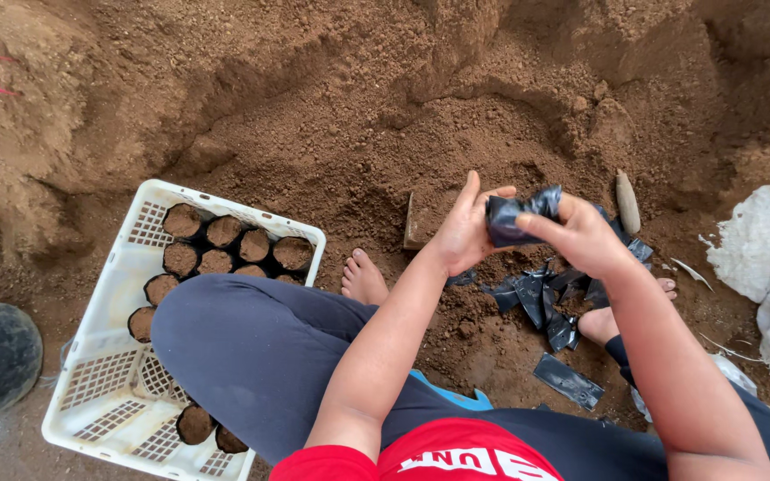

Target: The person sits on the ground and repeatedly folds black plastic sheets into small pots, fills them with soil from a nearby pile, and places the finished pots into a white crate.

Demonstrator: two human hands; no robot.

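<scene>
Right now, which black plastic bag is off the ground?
The crumpled black bag gripped between the left hand and right hand. The other black bags lie on the soil below; one flat bag lies apart.

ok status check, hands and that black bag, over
Both hands up over the soil. Left hand and right hand share a grip on the black bag. Spare bags below by the feet. Nothing in the way.

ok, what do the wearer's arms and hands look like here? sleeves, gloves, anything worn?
Both arms are bare from the upper arm down: no long sleeves. The left hand and right hand are ungloved, with no rings, watch or wristbands visible. Short fingernails, five slim fingers each. The only clothing near the arms is a red top with white lettering at the bottom edge of the view.
</scene>
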